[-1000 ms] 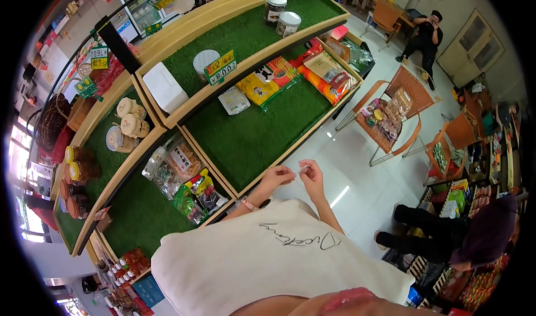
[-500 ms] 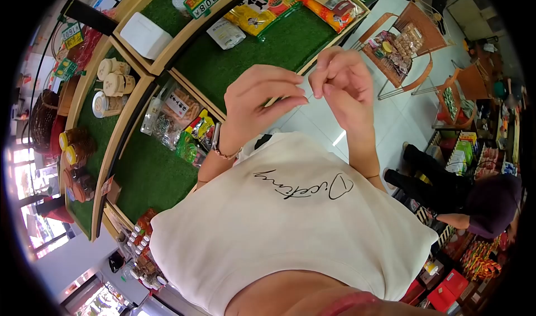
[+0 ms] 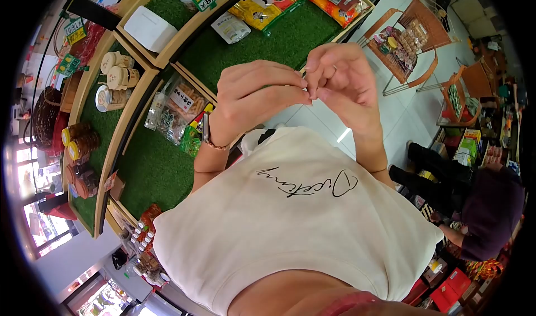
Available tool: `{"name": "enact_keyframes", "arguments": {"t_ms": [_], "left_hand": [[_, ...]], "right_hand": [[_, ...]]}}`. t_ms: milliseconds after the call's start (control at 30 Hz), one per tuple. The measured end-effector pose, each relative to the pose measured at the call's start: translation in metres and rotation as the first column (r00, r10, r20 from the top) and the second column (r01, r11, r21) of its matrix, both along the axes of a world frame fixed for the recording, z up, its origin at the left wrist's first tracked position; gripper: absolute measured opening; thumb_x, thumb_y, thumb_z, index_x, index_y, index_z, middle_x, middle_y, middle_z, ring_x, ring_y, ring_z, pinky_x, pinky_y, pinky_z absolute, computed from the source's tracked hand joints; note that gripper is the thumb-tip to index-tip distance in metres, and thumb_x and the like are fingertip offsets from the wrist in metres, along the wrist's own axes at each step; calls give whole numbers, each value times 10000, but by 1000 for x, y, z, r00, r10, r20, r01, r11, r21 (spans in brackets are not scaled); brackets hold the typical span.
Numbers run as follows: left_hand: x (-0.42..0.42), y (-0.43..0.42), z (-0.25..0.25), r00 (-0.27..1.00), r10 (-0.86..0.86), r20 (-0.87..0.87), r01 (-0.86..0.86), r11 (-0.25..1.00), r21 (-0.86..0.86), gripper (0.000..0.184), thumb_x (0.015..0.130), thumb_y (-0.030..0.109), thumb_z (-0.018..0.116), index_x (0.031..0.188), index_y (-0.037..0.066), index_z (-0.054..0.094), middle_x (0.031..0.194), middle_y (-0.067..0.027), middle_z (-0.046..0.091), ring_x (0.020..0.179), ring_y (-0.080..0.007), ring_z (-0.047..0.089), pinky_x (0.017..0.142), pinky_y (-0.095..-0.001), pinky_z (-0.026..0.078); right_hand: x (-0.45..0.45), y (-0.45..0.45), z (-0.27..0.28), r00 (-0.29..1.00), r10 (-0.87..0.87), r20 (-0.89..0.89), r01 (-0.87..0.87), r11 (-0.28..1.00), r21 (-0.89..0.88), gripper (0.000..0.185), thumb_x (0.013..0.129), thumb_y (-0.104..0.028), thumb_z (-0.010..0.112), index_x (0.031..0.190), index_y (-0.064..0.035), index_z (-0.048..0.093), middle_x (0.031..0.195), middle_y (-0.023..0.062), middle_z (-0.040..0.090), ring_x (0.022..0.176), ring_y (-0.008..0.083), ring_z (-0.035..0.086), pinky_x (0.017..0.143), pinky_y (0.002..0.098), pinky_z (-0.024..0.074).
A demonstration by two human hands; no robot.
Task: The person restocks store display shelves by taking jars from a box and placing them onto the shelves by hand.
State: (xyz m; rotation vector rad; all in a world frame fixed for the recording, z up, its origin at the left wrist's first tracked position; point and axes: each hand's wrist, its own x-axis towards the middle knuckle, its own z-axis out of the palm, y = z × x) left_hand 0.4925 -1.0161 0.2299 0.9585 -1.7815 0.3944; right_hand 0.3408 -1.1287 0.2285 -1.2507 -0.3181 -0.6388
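My left hand [image 3: 259, 92], with a watch and a bracelet at its wrist, is closed, fingers and thumb drawn together. My right hand [image 3: 346, 84] pinches with thumb and index finger while its other fingers curl loosely. The fingertips of both hands meet in front of my white shirt [image 3: 301, 221]. Whatever may lie between them is too small or hidden to make out. Beyond the hands is the green-lined display shelf [image 3: 195, 59], with a white pouch [image 3: 231, 28] and a yellow food packet [image 3: 257, 12] on it.
Jars [image 3: 120, 77] and a white box [image 3: 149, 28] stand on the left shelves, bagged snacks [image 3: 181, 106] lower down. A wicker chair [image 3: 427, 25] holding packets is at the upper right. A person in a dark purple top [image 3: 491, 215] bends by goods at the right.
My hands have come closer, so their fingertips now touch; before, a small gap lay between them. The person at the right has shifted posture. The view has moved slightly.
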Motion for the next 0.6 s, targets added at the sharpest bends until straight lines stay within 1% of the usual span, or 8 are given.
{"name": "enact_keyframes", "arguments": {"t_ms": [100,267,367,433,467,533,600], "left_hand": [[4,0,3,999,-18,33,18,1000,8,225,604,107,789,797,44,690,830,-63,668,746,-218,672,612,-276,549],[12,2,10,993,-17,115,9,997,74,218,570,120,775,768,68,700,805,-37,656,714,-204,659,593,-268,538],[20,5,19,983,-35,178,8,989,151,188,623,108,690,809,106,670,834,-12,634,697,-188,627,536,-264,495],[21,6,18,989,-96,110,68,969,236,176,631,107,691,805,119,668,834,-8,631,708,-190,626,552,-272,498],[30,4,19,987,-109,116,76,964,257,170,635,106,692,802,126,667,834,-6,630,713,-191,625,560,-276,500],[41,-1,7,995,-47,92,16,951,310,119,657,101,675,769,138,653,831,-6,630,744,-192,629,593,-289,508],[51,-16,-11,999,-21,49,2,933,361,84,692,121,677,775,125,664,815,11,636,705,-185,614,597,-291,503]], "right_hand": [[0,2,0,1000,3,-1,-3,1000,20,494,766,137,469,1235,-10,423,1141,107,480,812,126,518,739,277,460],[1,3,11,991,46,-125,-44,999,15,569,759,132,464,1299,-35,401,1148,101,471,808,123,520,742,269,459],[4,4,14,972,84,-220,-78,996,36,585,756,133,467,1310,-41,400,1138,85,471,813,119,527,746,257,457],[7,0,13,952,121,-282,-113,993,44,584,757,127,475,1309,-50,407,1135,68,467,824,113,534,749,250,456],[13,-4,7,945,149,-291,-145,989,33,581,760,120,483,1309,-58,413,1136,58,464,834,110,538,750,246,455],[28,-14,-6,913,158,-376,-137,987,81,567,774,102,494,1310,-69,416,1145,40,453,843,102,534,753,247,459],[39,-26,-20,877,149,-458,-118,988,94,553,789,97,493,1310,-72,417,1152,33,443,855,97,527,751,244,461]]}}
